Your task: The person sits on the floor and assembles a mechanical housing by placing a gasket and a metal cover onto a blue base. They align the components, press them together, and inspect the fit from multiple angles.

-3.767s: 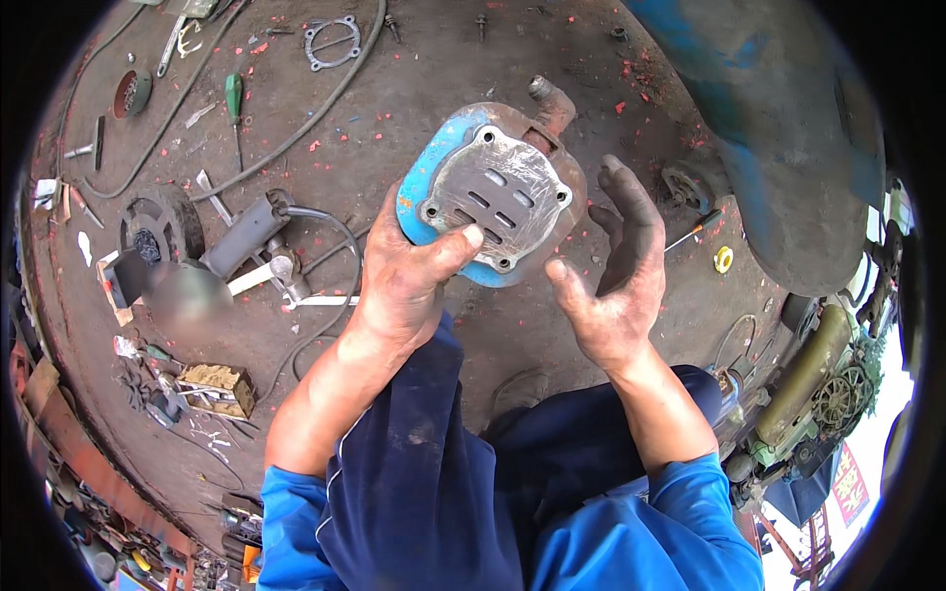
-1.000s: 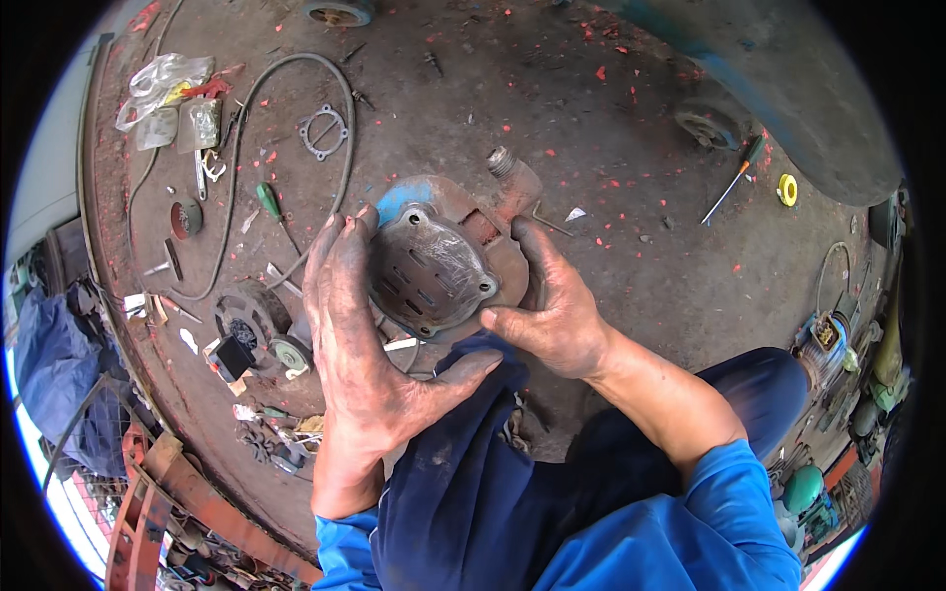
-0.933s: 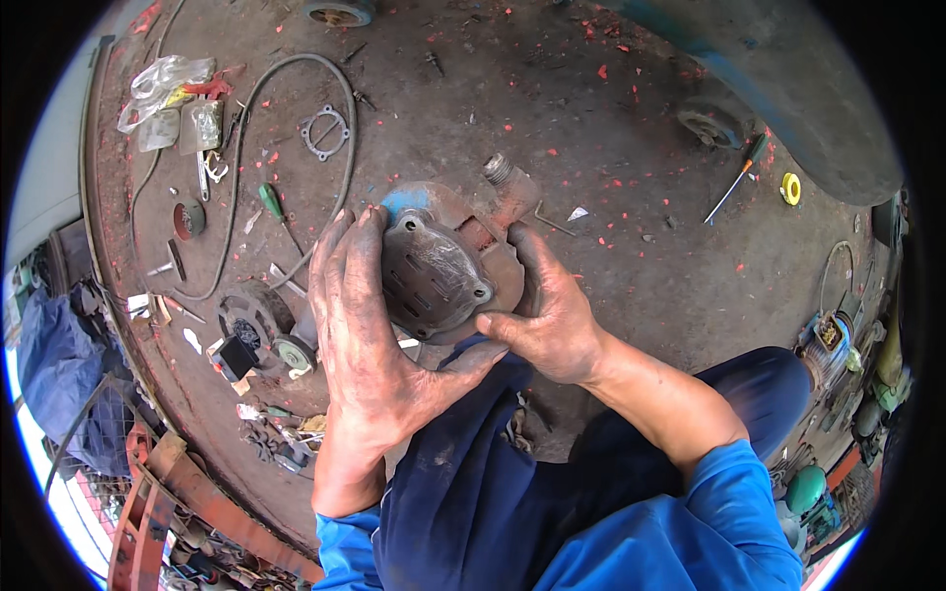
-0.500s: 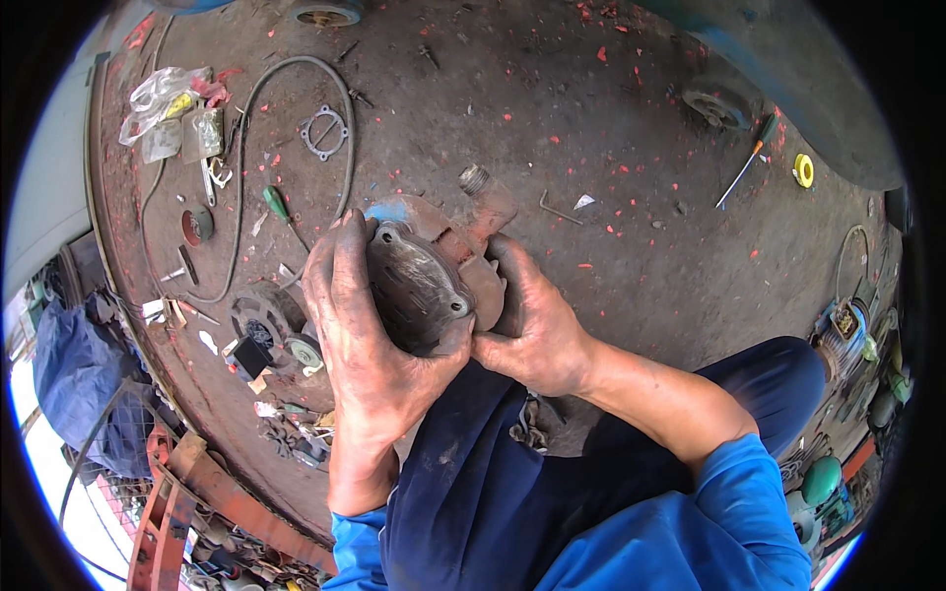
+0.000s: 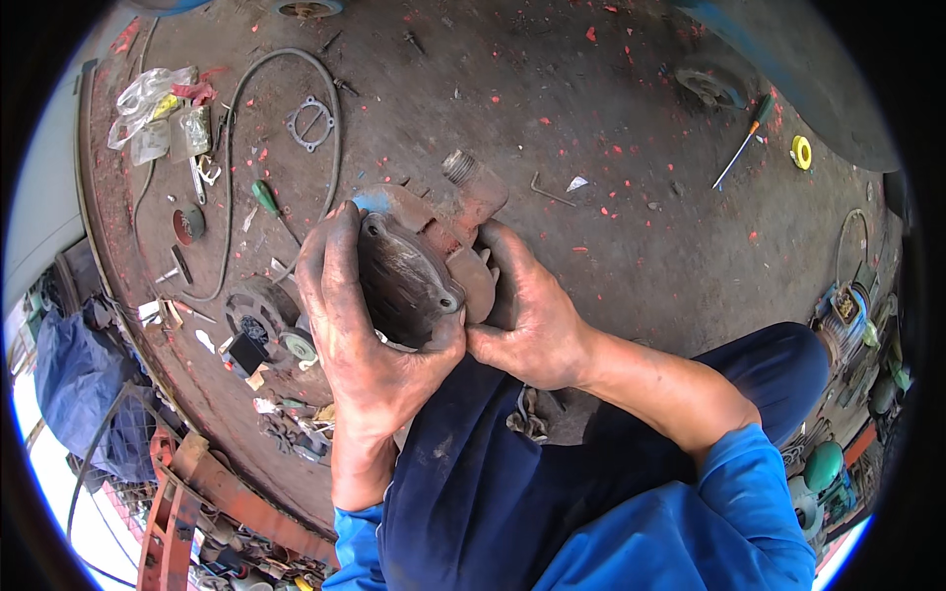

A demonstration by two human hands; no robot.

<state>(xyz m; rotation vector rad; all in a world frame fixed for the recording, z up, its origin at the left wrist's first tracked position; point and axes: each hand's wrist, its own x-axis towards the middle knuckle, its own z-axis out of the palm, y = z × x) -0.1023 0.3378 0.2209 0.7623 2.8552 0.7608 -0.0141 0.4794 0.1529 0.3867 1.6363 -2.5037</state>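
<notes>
Both hands clamped on a rusty metal pump housing (image 5: pixel 424 266), held above the lap over a grimy, oil-stained floor (image 5: pixel 611 118). Left hand (image 5: pixel 360 335) wrapped round its near rim, thumb under; right hand (image 5: pixel 527 310) gripping the far side, fingers curled behind. Nearby on the floor: green-handled screwdriver (image 5: pixel 264 196), flat gasket (image 5: pixel 311 123), black hose (image 5: pixel 236 177), Allen key (image 5: pixel 550 191).

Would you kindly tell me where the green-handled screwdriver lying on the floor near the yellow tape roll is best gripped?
Probably by its green handle, from above. The green-handled screwdriver lies flat on the floor, thin shaft pointing lower left, handle end toward the yellow tape roll. The handle is the thickest part, with bare floor either side.
</notes>
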